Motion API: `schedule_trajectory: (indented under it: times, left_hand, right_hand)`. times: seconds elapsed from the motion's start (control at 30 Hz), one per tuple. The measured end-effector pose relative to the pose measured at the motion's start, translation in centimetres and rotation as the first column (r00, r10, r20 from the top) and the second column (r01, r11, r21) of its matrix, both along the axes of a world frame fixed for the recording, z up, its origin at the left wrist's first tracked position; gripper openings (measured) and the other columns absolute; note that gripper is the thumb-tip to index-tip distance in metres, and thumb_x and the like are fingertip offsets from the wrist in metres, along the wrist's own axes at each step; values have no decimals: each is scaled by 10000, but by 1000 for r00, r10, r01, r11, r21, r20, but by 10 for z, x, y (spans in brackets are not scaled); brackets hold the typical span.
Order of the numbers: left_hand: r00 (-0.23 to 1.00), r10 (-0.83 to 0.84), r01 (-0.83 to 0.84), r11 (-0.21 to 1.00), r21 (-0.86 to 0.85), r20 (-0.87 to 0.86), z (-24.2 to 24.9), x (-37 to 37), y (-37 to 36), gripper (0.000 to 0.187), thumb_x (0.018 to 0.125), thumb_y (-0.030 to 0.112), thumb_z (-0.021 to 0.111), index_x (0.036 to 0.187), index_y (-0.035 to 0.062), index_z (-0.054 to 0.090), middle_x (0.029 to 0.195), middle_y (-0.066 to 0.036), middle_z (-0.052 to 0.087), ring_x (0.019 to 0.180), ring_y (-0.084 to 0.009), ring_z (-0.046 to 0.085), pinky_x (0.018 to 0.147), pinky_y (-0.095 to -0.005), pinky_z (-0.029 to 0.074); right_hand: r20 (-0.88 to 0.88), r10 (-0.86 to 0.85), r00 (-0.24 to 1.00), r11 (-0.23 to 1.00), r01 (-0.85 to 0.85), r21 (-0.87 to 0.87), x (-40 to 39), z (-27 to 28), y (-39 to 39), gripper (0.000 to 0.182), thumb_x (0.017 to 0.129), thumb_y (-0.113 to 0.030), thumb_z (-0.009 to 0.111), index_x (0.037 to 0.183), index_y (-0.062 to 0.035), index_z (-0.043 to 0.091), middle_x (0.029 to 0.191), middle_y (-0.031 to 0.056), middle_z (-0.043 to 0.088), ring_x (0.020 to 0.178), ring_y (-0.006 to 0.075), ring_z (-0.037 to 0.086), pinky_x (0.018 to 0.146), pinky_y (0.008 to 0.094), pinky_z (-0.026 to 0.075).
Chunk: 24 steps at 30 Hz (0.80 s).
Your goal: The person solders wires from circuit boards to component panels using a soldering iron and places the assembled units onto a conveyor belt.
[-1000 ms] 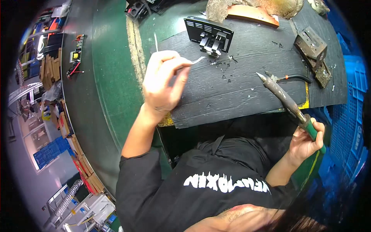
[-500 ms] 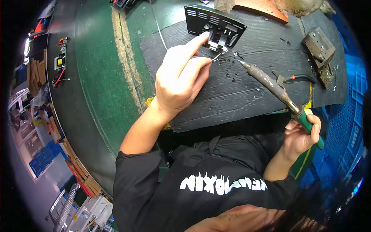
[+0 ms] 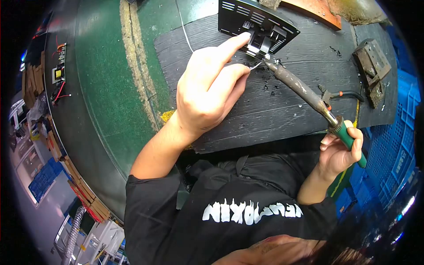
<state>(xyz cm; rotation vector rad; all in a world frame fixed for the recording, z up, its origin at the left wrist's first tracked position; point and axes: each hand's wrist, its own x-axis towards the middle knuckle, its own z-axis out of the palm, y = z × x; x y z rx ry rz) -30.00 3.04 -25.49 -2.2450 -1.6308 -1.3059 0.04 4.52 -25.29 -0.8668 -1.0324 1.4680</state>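
Observation:
A black slotted panel [image 3: 232, 18] stands tilted at the far side of the dark work mat, with fittings on the side facing me. My left hand [image 3: 205, 90] is closed, pinching a thin white wire [image 3: 256, 66] between thumb and fingers. Its index finger reaches onto the panel's fittings. In my right hand [image 3: 339, 152] is a soldering iron [image 3: 304, 91], gripped by its green handle. The iron's tip is at the wire's end, by the panel's lower metal terminal; whether they touch I cannot tell.
Side cutters [image 3: 327, 95] with dark and orange handles lie right of the iron. Beyond them is a worn metal block [image 3: 373, 66]. An orange-brown board [image 3: 316, 12] lies at the back. Blue crates [image 3: 397, 132] stand at right; a circuit board [image 3: 58, 73] lies far left.
The soldering iron's tip has moved up and left to the wire's end at the panel. My left hand stays closed on the wire. The view has shifted slightly.

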Motion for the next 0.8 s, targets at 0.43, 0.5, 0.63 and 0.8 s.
schedule_trajectory:
  times: [0.43,0.5,0.63,0.8]
  left_hand:
    - [1000,19,-19,1000,-11,-14,1,1,1,240,560,-71,719,783,-29,641,1089,-202,639,688,-180,547,648,-274,451]
    - [1000,22,-22,1000,-3,-18,0,1,2,239,561,-67,723,784,-30,645,1089,-200,639,686,-179,548,650,-273,450]
    - [999,20,-20,1000,-1,-25,0,1,1,240,564,-66,723,789,-31,647,1088,-197,640,694,-180,551,654,-277,452]
    - [998,26,-28,999,-31,-51,2,0,-1,246,580,-23,735,801,-25,627,1110,-170,631,811,-262,593,693,-311,496]
  right_hand:
    - [-9,11,1000,1000,-11,-15,1,-2,4,383,928,-371,420,1049,-49,588,934,196,599,482,195,559,360,230,423]
    - [-8,11,1000,1000,-11,-13,1,-2,4,382,928,-370,420,1048,-49,590,931,194,598,480,195,557,359,230,423]
    - [4,12,1000,1000,-12,-12,0,-1,4,379,928,-368,423,1045,-52,596,913,188,593,486,193,551,364,229,422]
    - [5,6,1000,1000,-6,-15,-1,-1,3,381,927,-371,423,1045,-52,597,895,183,592,495,191,548,369,230,421]
